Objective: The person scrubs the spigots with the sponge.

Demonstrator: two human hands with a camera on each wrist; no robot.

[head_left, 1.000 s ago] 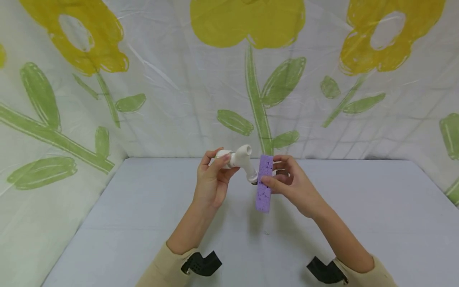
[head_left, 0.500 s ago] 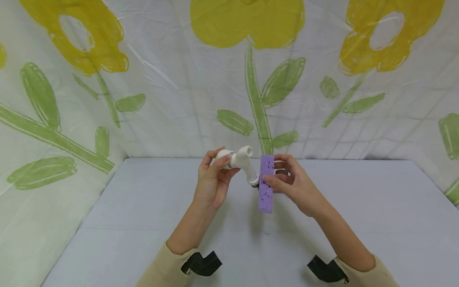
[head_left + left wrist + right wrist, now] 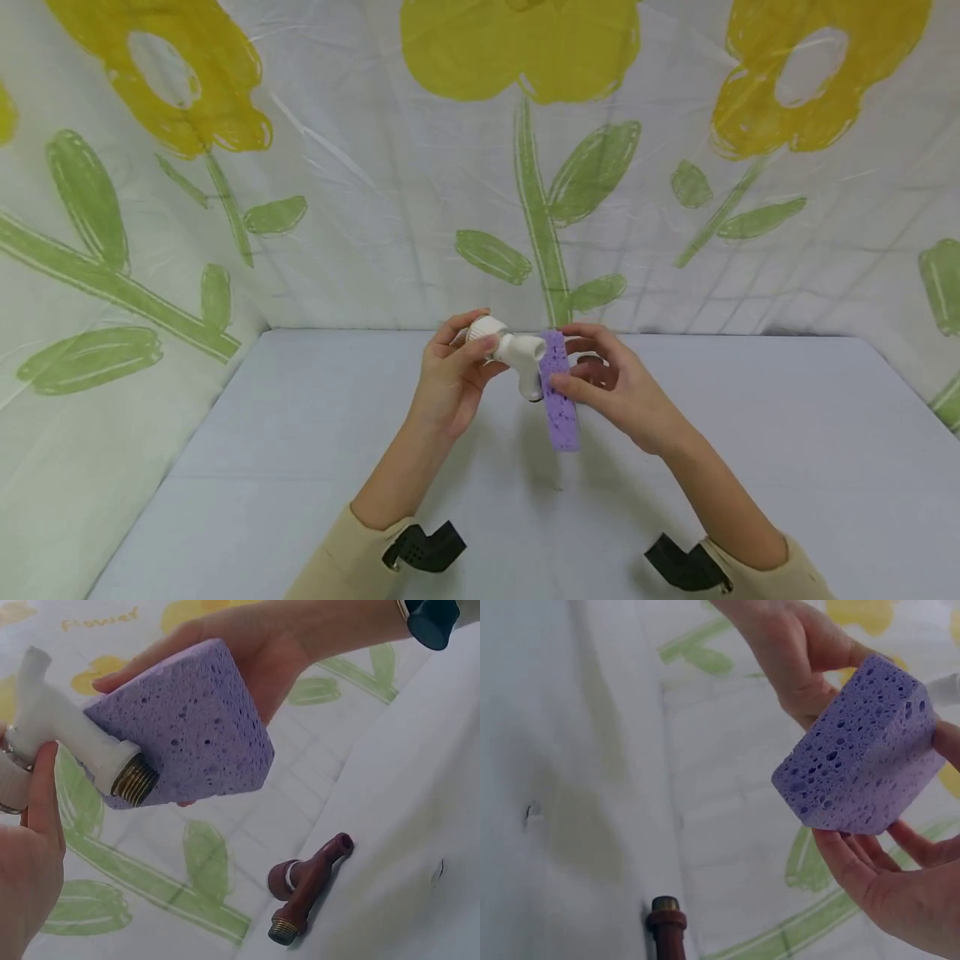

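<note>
My left hand [image 3: 448,379] grips a white plastic faucet [image 3: 517,354] by its ribbed knob end. The faucet's brass threaded end [image 3: 135,780] lies over the broad face of a purple sponge in the left wrist view; whether it touches there, I cannot tell. That sponge [image 3: 564,421] is a thick porous block, held on edge and tilted slightly. My right hand [image 3: 626,392] pinches it, with the thumb on the near narrow side. In the right wrist view the sponge [image 3: 855,757] hides most of the faucet. Both things are held above the table.
A dark red faucet [image 3: 307,885] with a brass threaded end lies on the white table [image 3: 315,433] in the left wrist view. A hanging cloth [image 3: 360,208] printed with yellow flowers borders the table's back. Black wrist mounts [image 3: 426,548] sit at both sleeves.
My left hand has moved slightly right and turned the faucet, so its side opening sits lower and closer to the sponge. The sponge's lower end has swung rightward.
</note>
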